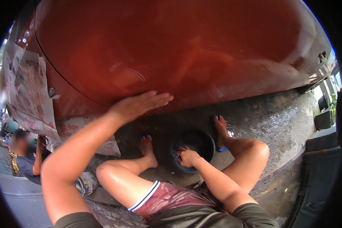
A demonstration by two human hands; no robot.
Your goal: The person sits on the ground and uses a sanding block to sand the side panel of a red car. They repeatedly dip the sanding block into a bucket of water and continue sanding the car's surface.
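Note:
My left hand [142,103] lies flat against the lower part of a glossy red-brown vehicle body panel [201,49], fingers stretched out to the right. Anything under that palm is hidden. Down between my legs stands a round black basin [205,142] on the ground. My right hand [188,157] is over the left part of it, with its fingers bent inward. Whatever the right fingers hold, if anything, does not show. A small curved light mark [136,74] is on the panel above my left hand.
Printed paper sheets [34,91] cover the vehicle's left part. A person [28,159] in a dark cap sits at the far left. Wet concrete [273,125] extends right of the basin, and my sandalled feet flank it. Dark objects [321,167] line the right edge.

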